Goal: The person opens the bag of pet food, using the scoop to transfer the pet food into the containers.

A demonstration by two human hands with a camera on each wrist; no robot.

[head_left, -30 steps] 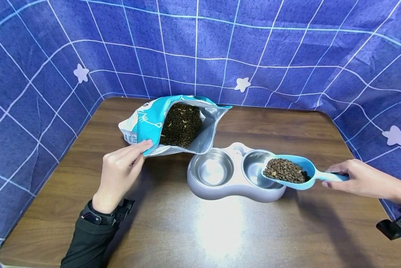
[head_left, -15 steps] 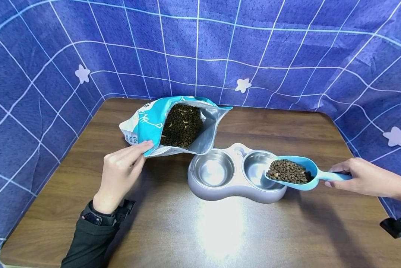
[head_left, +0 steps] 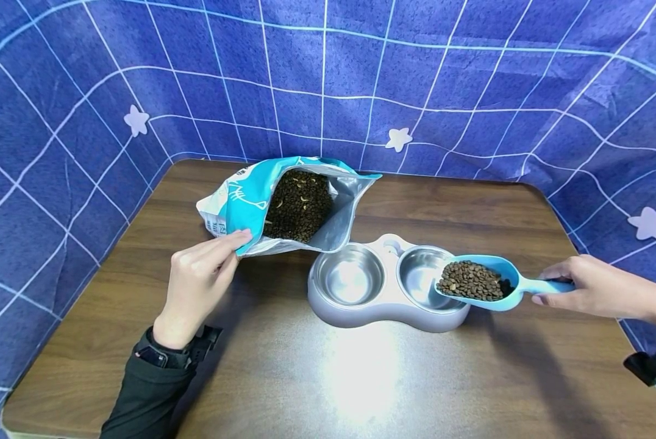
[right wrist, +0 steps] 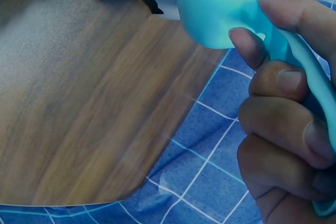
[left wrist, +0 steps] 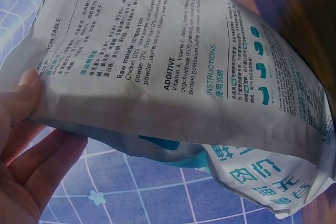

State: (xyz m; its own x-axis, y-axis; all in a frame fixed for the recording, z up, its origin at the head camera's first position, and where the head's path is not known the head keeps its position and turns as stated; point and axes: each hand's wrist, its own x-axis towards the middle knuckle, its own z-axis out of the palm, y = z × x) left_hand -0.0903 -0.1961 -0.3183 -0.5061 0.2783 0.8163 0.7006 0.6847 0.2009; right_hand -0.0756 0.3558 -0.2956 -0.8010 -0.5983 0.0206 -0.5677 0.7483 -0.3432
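Scoop (head_left: 516, 288) points to nine o'clock from the right hand (head_left: 594, 288), tip over that hand's nearer bowl (head_left: 417, 277).
Right fingers wrap the scoop's three-o'clock end; kibble (head_left: 470, 280) lies inside. Left hand (head_left: 199, 271) pinches the bag (head_left: 246, 198), ten o'clock from that bowl.

Got 2 hands (head_left: 199, 280) (head_left: 597, 286), 1 bag (head_left: 251, 192), 1 scoop (head_left: 517, 286), 1 feeder (head_left: 388, 312) w/ 2 bowls (head_left: 350, 280) (head_left: 416, 277), 1 tbl (head_left: 262, 360), 3 stars (head_left: 136, 121) (head_left: 399, 139) (head_left: 652, 224) (head cam).

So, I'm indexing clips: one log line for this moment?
left grip: pinching bag edge; right grip: holding scoop over right bowl; kibble: in scoop, bag
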